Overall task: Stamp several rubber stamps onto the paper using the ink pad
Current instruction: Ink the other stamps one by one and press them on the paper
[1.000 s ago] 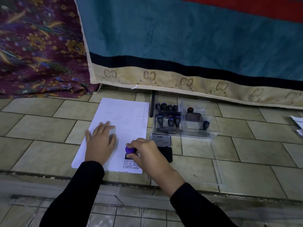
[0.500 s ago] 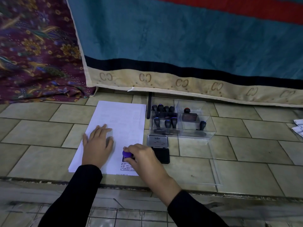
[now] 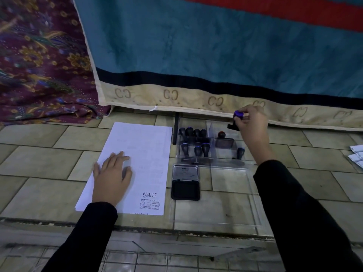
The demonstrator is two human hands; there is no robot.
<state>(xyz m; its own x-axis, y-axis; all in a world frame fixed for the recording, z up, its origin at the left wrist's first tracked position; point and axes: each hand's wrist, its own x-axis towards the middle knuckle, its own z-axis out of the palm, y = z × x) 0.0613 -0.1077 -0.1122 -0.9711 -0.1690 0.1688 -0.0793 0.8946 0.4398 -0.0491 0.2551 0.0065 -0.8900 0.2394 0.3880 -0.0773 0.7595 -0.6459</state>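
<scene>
Left hand (image 3: 112, 179) lay flat, fingers spread, on the paper (image 3: 141, 150). Right hand (image 3: 250, 124) pinched a stamp (image 3: 238, 114) over the tray's (image 3: 224, 164) far right corner. Two prints (image 3: 150, 201) sat at the sheet's near right corner, a third cut by its near edge. The rest was blank. Ink pad (image 3: 185, 190) lay open just right of the paper.

The left hand (image 3: 113, 175) lies flat, palm down, fingers straight and together, on the paper (image 3: 141, 146). The right arm reaches forward; the right hand (image 3: 250, 122) is raised, fingers curled round a stamp (image 3: 238, 114).
</scene>
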